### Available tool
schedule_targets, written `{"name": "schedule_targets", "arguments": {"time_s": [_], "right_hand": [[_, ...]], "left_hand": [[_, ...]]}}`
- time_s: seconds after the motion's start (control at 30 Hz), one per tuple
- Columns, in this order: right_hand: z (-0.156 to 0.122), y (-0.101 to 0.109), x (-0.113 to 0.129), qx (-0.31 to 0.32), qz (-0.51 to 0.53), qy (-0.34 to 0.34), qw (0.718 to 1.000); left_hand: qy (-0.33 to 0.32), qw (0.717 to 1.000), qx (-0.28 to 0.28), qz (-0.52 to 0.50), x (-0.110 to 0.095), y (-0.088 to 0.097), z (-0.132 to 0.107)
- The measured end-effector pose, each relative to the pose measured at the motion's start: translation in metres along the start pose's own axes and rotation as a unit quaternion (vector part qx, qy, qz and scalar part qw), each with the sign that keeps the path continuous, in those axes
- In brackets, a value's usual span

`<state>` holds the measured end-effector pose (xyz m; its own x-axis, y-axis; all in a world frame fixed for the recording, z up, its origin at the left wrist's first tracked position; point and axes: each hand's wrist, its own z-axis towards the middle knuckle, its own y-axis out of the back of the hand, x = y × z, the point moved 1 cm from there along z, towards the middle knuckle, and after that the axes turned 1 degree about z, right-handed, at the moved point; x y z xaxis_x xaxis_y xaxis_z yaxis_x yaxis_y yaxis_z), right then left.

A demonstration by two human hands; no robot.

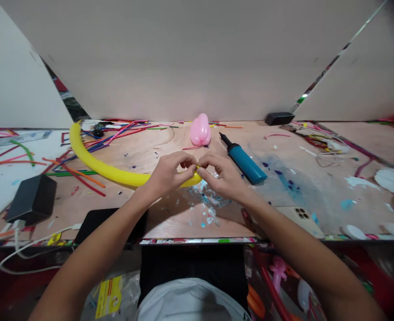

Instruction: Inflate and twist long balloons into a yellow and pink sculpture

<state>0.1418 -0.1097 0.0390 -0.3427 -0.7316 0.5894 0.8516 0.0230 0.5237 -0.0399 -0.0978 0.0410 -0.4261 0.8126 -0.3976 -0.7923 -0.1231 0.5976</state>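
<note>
A long inflated yellow balloon [116,175] curves from the back left of the table to the middle. Its near end lies at my two hands. The fingers of my left hand [173,171] pinch the balloon's end. Touching them, my right hand [221,176] pinches the same tip from the other side. The fingertips partly hide the end. Beyond my hands stands a twisted pink balloon [200,130]. A blue hand pump [245,162] with a black nozzle lies beside my right hand.
Uninflated balloons [86,178] lie scattered at the left. A black box-shaped adapter [32,199] with a white cable stands there. A black tablet-like slab [94,220] lies under my left forearm, a phone [299,218] by my right. A small black box [279,118] stands by the back panel.
</note>
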Motion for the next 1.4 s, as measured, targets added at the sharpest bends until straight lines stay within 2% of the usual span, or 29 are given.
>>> {"name": "schedule_targets", "arguments": {"time_s": [0.1,0.3,0.43,0.63,0.7,0.83,1.03,1.17,1.27,1.4], "right_hand": [[-0.002,-0.001,-0.003,-0.018,0.01,-0.004,1.0],[-0.002,0.001,-0.004,0.015,0.025,-0.01,1.0],[-0.001,0.003,0.002,0.042,0.028,-0.018,0.999],[-0.001,0.001,0.004,0.053,0.061,-0.017,0.997],[-0.002,0.001,0.002,0.069,0.076,-0.018,0.995],[-0.004,-0.001,-0.001,0.069,0.08,-0.011,0.994],[-0.006,-0.002,-0.001,0.064,0.073,-0.002,0.995],[-0.006,-0.002,-0.004,0.06,0.056,-0.008,0.997],[-0.005,-0.005,-0.011,0.048,0.033,-0.027,0.998],[-0.005,-0.011,-0.02,-0.001,0.049,-0.044,0.998]], "left_hand": [[0.007,0.997,0.013,-0.07,0.0,0.001,0.0],[-0.079,0.994,0.007,-0.07,0.006,0.008,-0.001],[-0.087,0.996,0.024,-0.012,0.007,0.013,-0.001],[-0.132,0.981,-0.012,0.14,0.009,0.014,-0.001],[-0.142,0.979,-0.011,0.142,0.011,0.014,-0.002],[-0.122,0.986,-0.018,0.115,0.013,0.014,-0.002],[-0.146,0.972,-0.054,0.177,0.018,0.012,-0.003],[-0.118,0.979,-0.038,0.164,0.022,0.01,-0.004],[-0.089,0.99,0.011,0.108,0.021,0.006,-0.004],[0.016,0.995,0.095,0.039,0.019,0.003,-0.005]]}}
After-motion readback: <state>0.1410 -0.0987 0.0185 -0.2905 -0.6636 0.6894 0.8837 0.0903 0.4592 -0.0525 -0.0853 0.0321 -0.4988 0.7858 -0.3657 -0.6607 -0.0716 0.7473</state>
